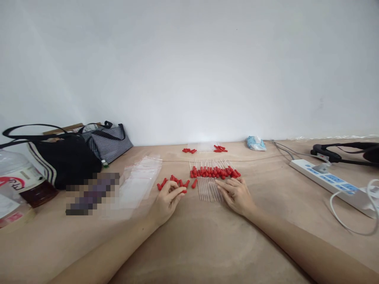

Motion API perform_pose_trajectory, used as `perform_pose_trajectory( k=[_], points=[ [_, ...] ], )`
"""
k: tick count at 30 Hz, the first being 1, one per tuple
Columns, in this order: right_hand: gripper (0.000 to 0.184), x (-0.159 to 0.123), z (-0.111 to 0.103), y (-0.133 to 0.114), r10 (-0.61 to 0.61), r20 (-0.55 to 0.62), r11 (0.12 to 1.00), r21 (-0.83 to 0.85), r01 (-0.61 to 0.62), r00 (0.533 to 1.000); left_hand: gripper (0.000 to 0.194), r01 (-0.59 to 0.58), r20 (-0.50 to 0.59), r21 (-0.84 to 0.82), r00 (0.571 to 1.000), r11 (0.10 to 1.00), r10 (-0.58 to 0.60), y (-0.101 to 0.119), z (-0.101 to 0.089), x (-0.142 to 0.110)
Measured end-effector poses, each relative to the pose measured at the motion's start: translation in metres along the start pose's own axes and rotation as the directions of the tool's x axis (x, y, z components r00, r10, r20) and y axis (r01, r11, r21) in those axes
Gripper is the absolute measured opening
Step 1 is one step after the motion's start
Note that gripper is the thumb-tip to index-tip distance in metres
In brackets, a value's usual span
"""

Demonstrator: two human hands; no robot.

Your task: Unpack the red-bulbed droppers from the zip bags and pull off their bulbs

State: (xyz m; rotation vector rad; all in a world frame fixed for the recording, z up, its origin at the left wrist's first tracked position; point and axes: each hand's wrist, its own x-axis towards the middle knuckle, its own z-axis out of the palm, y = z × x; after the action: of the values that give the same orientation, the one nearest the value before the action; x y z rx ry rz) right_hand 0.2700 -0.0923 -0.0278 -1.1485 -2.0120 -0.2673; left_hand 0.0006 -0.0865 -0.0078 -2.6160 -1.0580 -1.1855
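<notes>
My left hand (168, 199) is closed in a pinch on a small red rubber bulb (184, 191). Around its fingertips lie several loose red bulbs (163, 182), with one apart to the right. My right hand (237, 195) rests over the right side of a row of thin clear glass tubes (205, 189); its thumb and forefinger come together on what looks like one tube. Just beyond is a row of glass droppers (207, 162) with red bulbs (214, 172) fitted, bulb ends toward me.
Clear zip bags (137, 181) lie left. Farther left are a bottle (26, 177), a black bag (74, 157) and a striped bag (111, 144). At the back are more tubes (205, 147) and a blue-white packet (256, 143). Right are a power strip (328, 179) and black headgear (343, 154).
</notes>
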Motion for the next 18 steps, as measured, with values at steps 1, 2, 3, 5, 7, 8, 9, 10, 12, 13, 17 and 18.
perform_pose_trajectory(
  k=[1, 2, 3, 5, 7, 8, 9, 10, 12, 13, 17, 18],
  points=[
    [0.029, 0.002, 0.002, 0.000, 0.031, 0.003, 1.000, -0.003, -0.031, 1.000, 0.022, 0.061, -0.034, 0.030, 0.998, 0.998, -0.060, -0.002, 0.001, 0.002],
    [0.030, 0.004, 0.004, -0.001, 0.063, 0.002, 0.998, 0.002, -0.063, 0.998, 0.023, 0.126, -0.059, 0.052, 0.991, 0.991, -0.123, -0.004, 0.002, 0.006],
    [0.030, 0.006, 0.006, -0.001, 0.092, 0.001, 0.996, 0.014, -0.092, 0.996, 0.024, 0.186, -0.063, 0.069, 0.981, 0.980, -0.182, -0.007, 0.004, 0.010],
    [0.024, 0.010, 0.008, -0.003, 0.136, -0.005, 0.990, 0.042, -0.136, 0.991, 0.027, 0.293, -0.020, 0.096, 0.956, 0.951, -0.292, -0.013, 0.006, 0.022],
    [0.016, 0.013, 0.010, -0.004, 0.149, -0.011, 0.988, 0.044, -0.149, 0.989, 0.030, 0.391, 0.054, 0.142, 0.914, 0.909, -0.401, -0.018, 0.008, 0.035],
    [0.014, 0.014, 0.011, -0.005, 0.146, -0.017, 0.989, 0.032, -0.145, 0.989, 0.029, 0.433, 0.095, 0.172, 0.887, 0.885, -0.452, -0.019, 0.008, 0.041],
    [0.014, 0.014, 0.012, -0.005, 0.137, -0.025, 0.990, 0.015, -0.137, 0.990, 0.026, 0.464, 0.140, 0.201, 0.858, 0.863, -0.494, -0.019, 0.008, 0.047],
    [0.015, 0.014, 0.013, -0.006, 0.124, -0.030, 0.992, -0.004, -0.125, 0.992, 0.023, 0.485, 0.187, 0.226, 0.830, 0.845, -0.526, -0.018, 0.009, 0.053],
    [0.016, 0.013, 0.015, -0.007, 0.094, -0.018, 0.995, -0.039, -0.094, 0.995, 0.020, 0.507, 0.268, 0.258, 0.781, 0.823, -0.565, -0.016, 0.010, 0.063],
    [0.017, 0.013, 0.016, -0.008, 0.077, -0.001, 0.996, -0.048, -0.077, 0.997, 0.021, 0.514, 0.290, 0.266, 0.764, 0.816, -0.576, -0.016, 0.012, 0.068],
    [0.017, 0.013, 0.015, -0.011, 0.038, 0.088, 0.998, -0.051, -0.034, 0.995, 0.034, 0.572, 0.322, 0.324, 0.682, 0.754, -0.656, -0.023, 0.027, 0.088],
    [0.019, 0.014, 0.013, -0.012, 0.035, 0.106, 0.998, -0.049, -0.030, 0.994, 0.037, 0.592, 0.332, 0.345, 0.649, 0.728, -0.685, -0.026, 0.032, 0.093]
  ],
)
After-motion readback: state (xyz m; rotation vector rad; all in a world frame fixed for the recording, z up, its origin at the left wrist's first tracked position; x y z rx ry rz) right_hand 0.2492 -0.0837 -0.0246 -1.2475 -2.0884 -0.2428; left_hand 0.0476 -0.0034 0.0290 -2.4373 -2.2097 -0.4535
